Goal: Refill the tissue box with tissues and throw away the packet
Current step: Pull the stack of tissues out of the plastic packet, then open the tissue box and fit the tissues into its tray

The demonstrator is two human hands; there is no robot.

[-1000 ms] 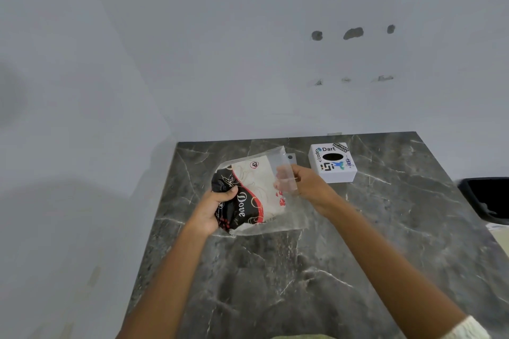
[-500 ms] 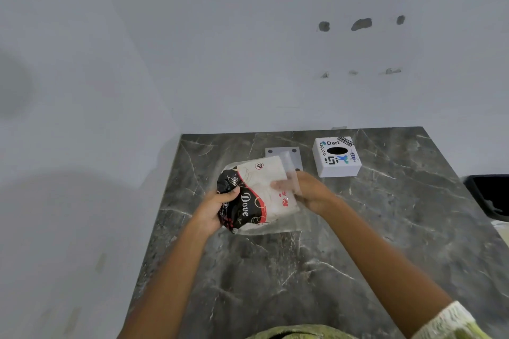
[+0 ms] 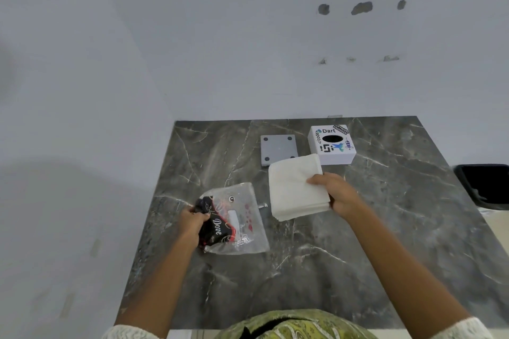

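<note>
Your right hand [image 3: 340,195] grips a thick stack of white tissues [image 3: 296,187] by its right edge, thumb on top and fingers wrapped underneath, and holds it above the dark marble table [image 3: 385,228]. The stack is folded square, and its far corner overlaps the front of the tissue box [image 3: 332,144] in the head view; whether they touch cannot be told.

Your left hand [image 3: 194,224] is clenched on the black, printed end of the plastic packet [image 3: 234,221]. The packet is out of the tissues' way, to the left of the stack and well apart from it. Through its clear part you see only the marble beneath and the printed lettering, so it looks flat and empty, with its open side towards the middle of the table.

The tissue box is white, covered in stickers, and stands near the far edge of the table. Its oval opening on top shows dark inside, with no tissue visible through the hole. Just beside it on the left lies a flat grey square plate [image 3: 278,148] with a dark dot in each visible corner; the near right corner is hidden by the stack.

At the right edge of the view, beyond the table, stands a black bin [image 3: 484,184]; its contents cannot be made out.
</note>
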